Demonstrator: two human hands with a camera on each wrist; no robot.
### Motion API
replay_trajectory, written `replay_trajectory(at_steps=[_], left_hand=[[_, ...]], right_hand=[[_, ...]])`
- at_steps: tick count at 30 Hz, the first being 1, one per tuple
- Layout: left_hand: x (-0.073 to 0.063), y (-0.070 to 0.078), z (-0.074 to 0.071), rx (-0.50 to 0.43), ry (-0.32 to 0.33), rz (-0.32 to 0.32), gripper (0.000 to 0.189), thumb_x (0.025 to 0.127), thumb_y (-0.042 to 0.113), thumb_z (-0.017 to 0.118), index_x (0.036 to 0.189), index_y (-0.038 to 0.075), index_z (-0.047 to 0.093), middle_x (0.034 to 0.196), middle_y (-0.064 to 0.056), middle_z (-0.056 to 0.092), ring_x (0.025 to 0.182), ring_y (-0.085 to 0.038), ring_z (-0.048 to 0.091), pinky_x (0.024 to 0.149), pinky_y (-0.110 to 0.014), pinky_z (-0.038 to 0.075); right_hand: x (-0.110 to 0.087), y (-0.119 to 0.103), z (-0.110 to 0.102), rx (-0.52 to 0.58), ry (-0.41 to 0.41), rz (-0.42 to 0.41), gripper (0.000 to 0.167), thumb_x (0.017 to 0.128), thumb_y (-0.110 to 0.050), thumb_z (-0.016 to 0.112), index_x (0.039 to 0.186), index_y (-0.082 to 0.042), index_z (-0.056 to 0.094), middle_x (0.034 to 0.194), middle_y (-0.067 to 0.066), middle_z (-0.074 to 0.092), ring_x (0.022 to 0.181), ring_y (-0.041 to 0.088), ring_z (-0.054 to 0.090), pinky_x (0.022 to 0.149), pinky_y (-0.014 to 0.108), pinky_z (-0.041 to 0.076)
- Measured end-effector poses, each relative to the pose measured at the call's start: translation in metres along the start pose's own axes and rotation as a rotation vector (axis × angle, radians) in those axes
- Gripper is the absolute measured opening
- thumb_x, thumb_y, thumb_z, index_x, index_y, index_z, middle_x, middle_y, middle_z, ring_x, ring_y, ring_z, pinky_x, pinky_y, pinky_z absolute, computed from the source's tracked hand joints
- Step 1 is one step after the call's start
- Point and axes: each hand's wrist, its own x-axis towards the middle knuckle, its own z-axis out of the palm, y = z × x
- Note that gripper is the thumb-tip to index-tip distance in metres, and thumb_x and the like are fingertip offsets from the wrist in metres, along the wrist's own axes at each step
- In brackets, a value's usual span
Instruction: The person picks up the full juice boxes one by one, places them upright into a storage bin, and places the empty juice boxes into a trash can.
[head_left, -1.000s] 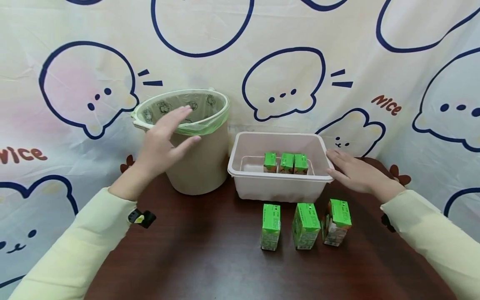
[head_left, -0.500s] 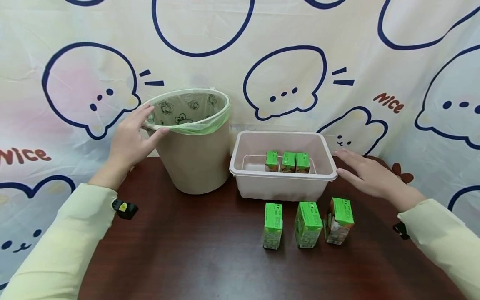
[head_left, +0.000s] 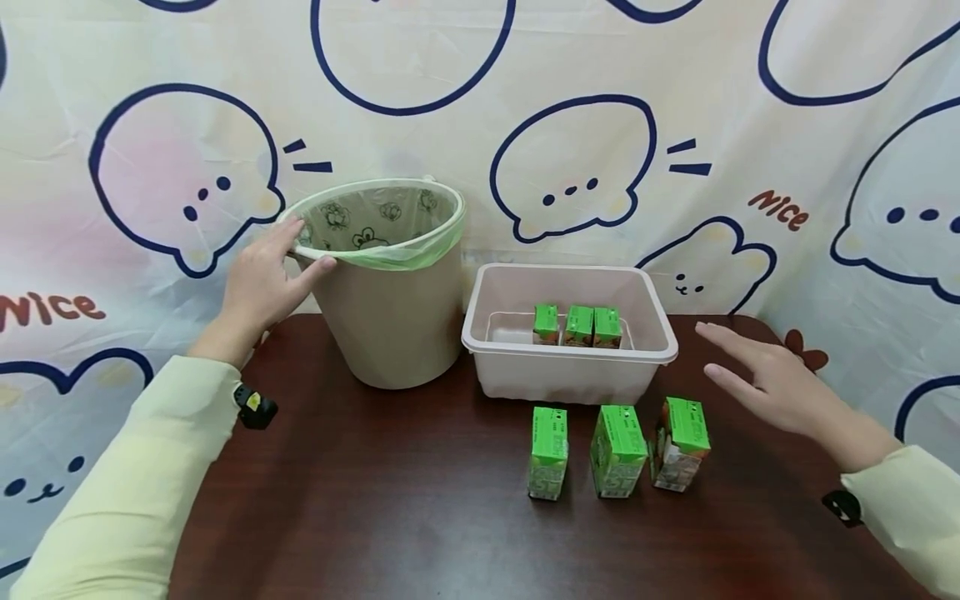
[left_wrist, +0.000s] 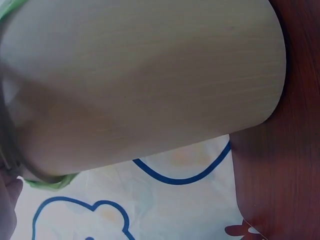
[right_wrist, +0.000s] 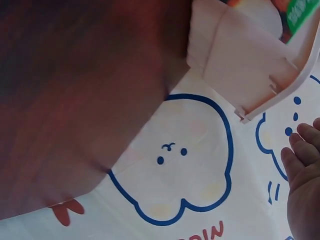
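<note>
My left hand touches the left rim of a beige trash bin, its fingers at the rim and the thumb in front of it. A light green liner folds over that rim. In the left wrist view the bin's side fills most of the picture, with only part of the hand at lower left. My right hand is held in the air right of a pale pink plastic box, fingers extended, holding nothing. Inside the box stand three small green-topped cartons.
Three larger green-topped cartons stand in a row on the dark brown table in front of the box. Behind everything hangs a cartoon-printed curtain. The bin stands to the left of the box.
My left hand has moved left from in front of the bin's opening to its left rim. My right hand has drawn away from the box's right rim, to the right.
</note>
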Motion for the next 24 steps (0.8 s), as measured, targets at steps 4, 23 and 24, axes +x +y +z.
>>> replay_trajectory(at_steps=[4, 23, 24], left_hand=[[0.001, -0.005, 0.002, -0.005, 0.008, 0.001, 0.078, 0.091, 0.057, 0.057, 0.141, -0.002, 0.047, 0.145, -0.02, 0.044, 0.134, -0.039, 0.039, 0.11, -0.051, 0.028], [0.002, -0.012, 0.01, -0.001, 0.061, 0.024, 0.071, 0.091, 0.053, 0.06, 0.136, -0.002, 0.053, 0.14, -0.019, 0.05, 0.133, -0.035, 0.042, 0.111, -0.047, 0.028], [0.002, -0.012, 0.01, -0.002, 0.066, 0.027, 0.071, 0.091, 0.052, 0.061, 0.136, -0.002, 0.054, 0.139, -0.019, 0.05, 0.133, -0.035, 0.042, 0.111, -0.047, 0.028]], right_hand=[[-0.012, 0.002, 0.007, -0.005, 0.061, -0.039, 0.058, 0.093, -0.017, 0.065, 0.147, -0.019, 0.045, 0.139, 0.014, 0.053, 0.128, 0.012, 0.047, 0.104, 0.024, 0.037], [-0.051, -0.005, 0.053, 0.279, 0.03, 0.028, 0.078, 0.078, -0.009, 0.08, 0.147, -0.019, 0.045, 0.14, 0.004, 0.053, 0.125, -0.008, 0.041, 0.092, 0.003, 0.026], [-0.051, -0.006, 0.055, 0.289, 0.027, 0.039, 0.079, 0.078, -0.01, 0.08, 0.147, -0.02, 0.044, 0.14, 0.005, 0.053, 0.124, -0.009, 0.041, 0.092, 0.003, 0.027]])
